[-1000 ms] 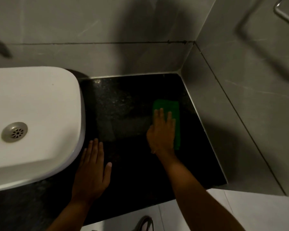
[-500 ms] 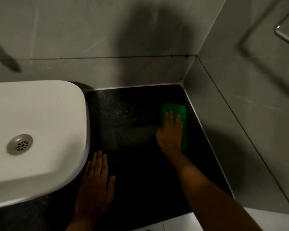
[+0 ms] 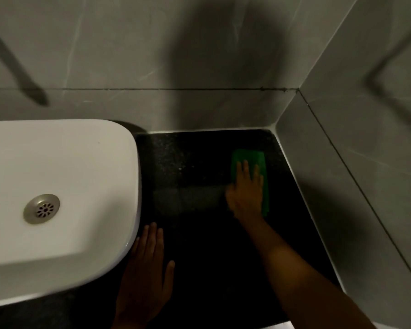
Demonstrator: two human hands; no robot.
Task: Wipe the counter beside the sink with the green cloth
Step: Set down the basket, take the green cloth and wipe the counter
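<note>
Dark speckled counter point(image 3: 195, 167) is seen between a white sink point(image 3: 62, 186) and grey tiled walls. The green cloth point(image 3: 249, 157) is pressed flat under the right hand point(image 3: 247, 193), fingers spread, near the right wall. The left hand point(image 3: 145, 276) is laid flat and empty beside the sink, well apart from the cloth.

Place: it was a bathroom | Clues: white sink point(image 3: 64, 186) with a drain point(image 3: 41, 208), grey wall tiles point(image 3: 152, 55), black counter point(image 3: 199, 162)

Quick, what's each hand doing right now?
Left hand: open, flat on the black counter, holding nothing.
Right hand: open, pressing flat on the green cloth.
</note>
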